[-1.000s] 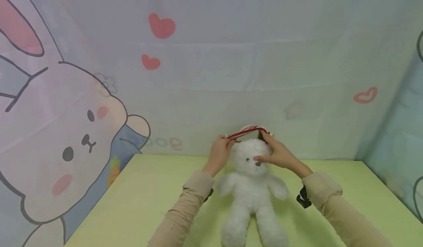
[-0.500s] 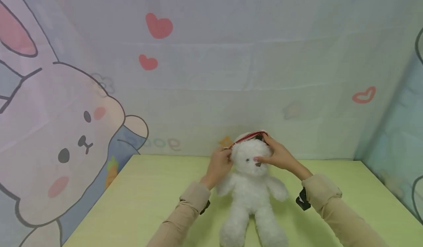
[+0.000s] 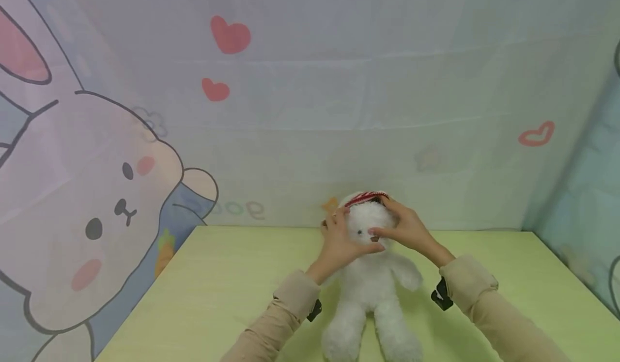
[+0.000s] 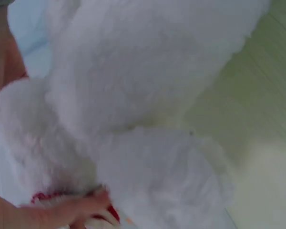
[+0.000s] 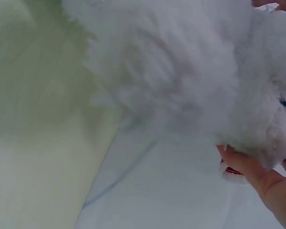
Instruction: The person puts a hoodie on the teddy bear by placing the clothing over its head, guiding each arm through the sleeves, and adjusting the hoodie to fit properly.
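A fluffy white teddy bear (image 3: 370, 286) lies face up on the table, with a red-and-white striped hat (image 3: 364, 196) at the top of its head. My left hand (image 3: 337, 243) holds the left side of the head, its thumb across the muzzle. In the left wrist view its fingers lie along the hat's red trim (image 4: 47, 196). From the other side my right hand (image 3: 410, 228) grips the hat's edge, thumb over the bear's face near the nose. The right wrist view shows part of the hat (image 5: 234, 175) behind those fingers. Much of the hat is hidden behind the head.
The pale yellow-green table (image 3: 227, 276) spreads to both sides of the bear. Right behind its far edge hangs a cloth backdrop (image 3: 310, 152) printed with a rabbit and hearts. Another cloth panel (image 3: 576, 206) stands along the right side.
The hat has come down from above onto the bear's head. My left hand has turned and spread, its thumb now across the bear's muzzle. The right hand has stayed nearly in place.
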A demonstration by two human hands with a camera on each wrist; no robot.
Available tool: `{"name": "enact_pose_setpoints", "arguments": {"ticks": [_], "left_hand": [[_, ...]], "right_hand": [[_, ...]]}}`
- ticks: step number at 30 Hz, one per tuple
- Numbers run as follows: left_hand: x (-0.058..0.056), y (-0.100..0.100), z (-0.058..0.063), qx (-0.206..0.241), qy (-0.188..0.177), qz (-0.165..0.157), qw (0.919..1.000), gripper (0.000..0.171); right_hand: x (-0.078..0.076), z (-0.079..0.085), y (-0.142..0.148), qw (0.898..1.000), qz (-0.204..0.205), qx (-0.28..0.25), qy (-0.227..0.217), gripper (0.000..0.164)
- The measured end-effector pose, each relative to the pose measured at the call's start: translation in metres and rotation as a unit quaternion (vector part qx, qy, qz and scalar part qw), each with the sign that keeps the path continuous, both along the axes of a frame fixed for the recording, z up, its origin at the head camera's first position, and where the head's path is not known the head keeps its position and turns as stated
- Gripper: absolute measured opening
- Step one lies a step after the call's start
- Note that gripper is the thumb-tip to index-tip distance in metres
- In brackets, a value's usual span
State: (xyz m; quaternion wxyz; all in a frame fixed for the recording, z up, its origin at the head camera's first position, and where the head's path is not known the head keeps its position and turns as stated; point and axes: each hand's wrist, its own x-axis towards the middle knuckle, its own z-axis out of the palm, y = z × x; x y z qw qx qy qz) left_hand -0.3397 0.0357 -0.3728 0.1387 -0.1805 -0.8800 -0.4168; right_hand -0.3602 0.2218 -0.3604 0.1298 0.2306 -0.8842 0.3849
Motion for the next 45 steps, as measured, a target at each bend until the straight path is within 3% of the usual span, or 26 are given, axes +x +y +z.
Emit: {"name": "enact_pose_setpoints", "arguments": {"ticks": [2,6,9,12,16,20,25,31,34,39,42,45], "left_hand": [[0.002,0.008,-0.002,-0.023,0.016,0.043,0.9987,0.116],[0.002,0.013,-0.007,-0.014,0.021,0.082,0.9963,0.12],[0.0,0.014,-0.009,0.023,0.007,0.08,0.9965,0.113],[-0.002,0.014,-0.009,0.053,-0.009,0.065,0.9964,0.113],[-0.003,0.012,-0.008,0.073,-0.025,0.04,0.9962,0.109],[-0.003,0.009,-0.006,0.084,-0.02,0.013,0.9962,0.1],[-0.004,0.005,-0.01,0.094,0.002,0.019,0.9954,0.106],[-0.002,0.006,-0.015,0.112,0.018,0.027,0.9931,0.097],[0.001,0.006,-0.016,0.124,0.008,0.034,0.9917,0.098],[0.001,0.006,-0.015,0.115,0.014,0.045,0.9923,0.098],[0.0,0.004,-0.013,0.122,0.03,0.046,0.991,0.084],[-0.001,0.002,-0.015,0.13,0.041,0.044,0.9897,0.074]], "right_hand": [[0.0,-0.003,0.001,1.0,0.003,-0.027,0.005,0.081],[0.0,-0.009,0.006,0.995,0.008,-0.096,0.009,0.057],[-0.001,-0.014,0.01,0.982,0.038,-0.185,0.001,0.04],[-0.003,-0.017,0.012,0.957,0.077,-0.279,-0.009,0.032],[-0.005,-0.016,0.011,0.939,0.103,-0.329,-0.004,0.031],[-0.004,-0.011,0.009,0.942,0.124,-0.312,-0.011,0.028],[-0.001,-0.015,0.011,0.947,0.167,-0.275,0.0,0.018],[0.009,-0.02,0.015,0.96,0.185,-0.189,0.09,0.01],[0.018,-0.021,0.016,0.964,0.181,-0.124,0.152,0.016],[0.029,-0.022,0.014,0.947,0.184,-0.019,0.261,0.032],[0.032,-0.024,0.013,0.949,0.169,-0.008,0.267,0.031],[0.033,-0.028,0.016,0.967,0.155,-0.061,0.193,0.022]]}}
